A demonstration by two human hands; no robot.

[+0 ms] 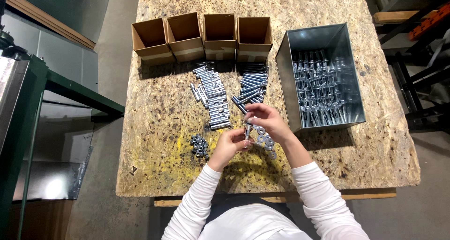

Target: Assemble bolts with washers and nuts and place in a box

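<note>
Both of my hands meet over the middle of the chipboard table (pixel 356 151). My right hand (pixel 267 122) pinches the top of a silver bolt (pixel 247 129) held upright. My left hand (pixel 230 144) grips the lower end of the same bolt from below. Several flat washers (pixel 266 140) lie on the board just under my right hand. A small heap of dark nuts (pixel 199 146) sits to the left of my left hand.
Two rows of silver bolts (pixel 214 97) and longer bolts (pixel 252 83) lie behind my hands. Several open cardboard boxes (pixel 219 33) stand at the back. A metal bin (pixel 323 76) full of bolts stands at the right. A green metal frame (pixel 70 87) stands left of the table.
</note>
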